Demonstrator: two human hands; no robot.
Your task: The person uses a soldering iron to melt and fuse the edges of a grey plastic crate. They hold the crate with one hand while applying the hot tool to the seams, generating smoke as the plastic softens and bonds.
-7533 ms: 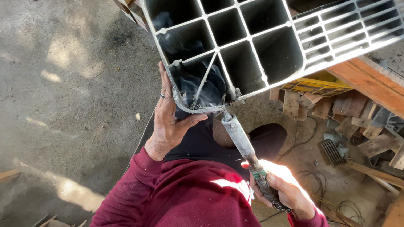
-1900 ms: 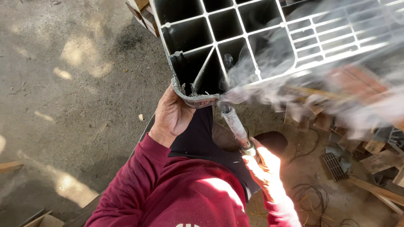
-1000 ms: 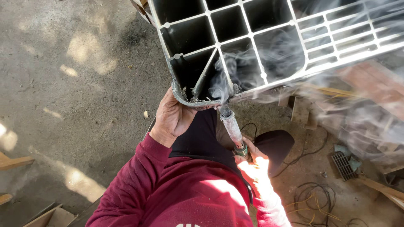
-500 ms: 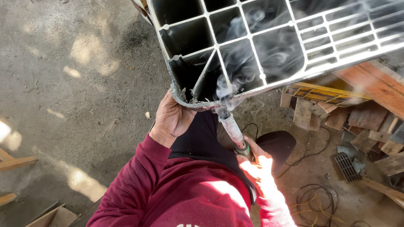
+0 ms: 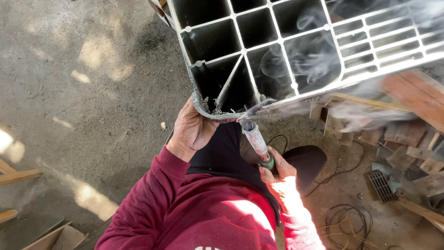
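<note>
**Smoke at the crate's broken corner**

Bare concrete floor filled the view at nine o'clock, with scrap wood (image 5: 407, 134) heaped at three o'clock and a loose cable (image 5: 347, 222) coiled near five. I looked straight down over a maroon sweatshirt (image 5: 203, 217).

At twelve o'clock a grey plastic crate (image 5: 296, 46) lay tipped, its white grid of ribs facing me. Its rounded lower corner (image 5: 208, 109) looked ragged and melted. My left hand (image 5: 192, 129) was curled up under that corner, fingers hooked on the rim and thumb alongside, bearing on the plastic. My right hand (image 5: 277, 173) was wrapped closed around the handle of a heating iron (image 5: 255, 141), gripped just below its green collar. The iron's tip met the crate's lower edge just beside the corner, at about one o'clock from the left hand. Smoke (image 5: 305, 60) curled up across the ribs from that spot.

The risks, as I judged them: the left hand sat very near the hot tip, so a slip of the iron along the rim could burn the fingers. Holding the tip too long in one place could melt through the edge rather than soften it. The smoke drifted toward my face, and softened plastic could drip onto the dark trousers (image 5: 231, 153) below.
</note>
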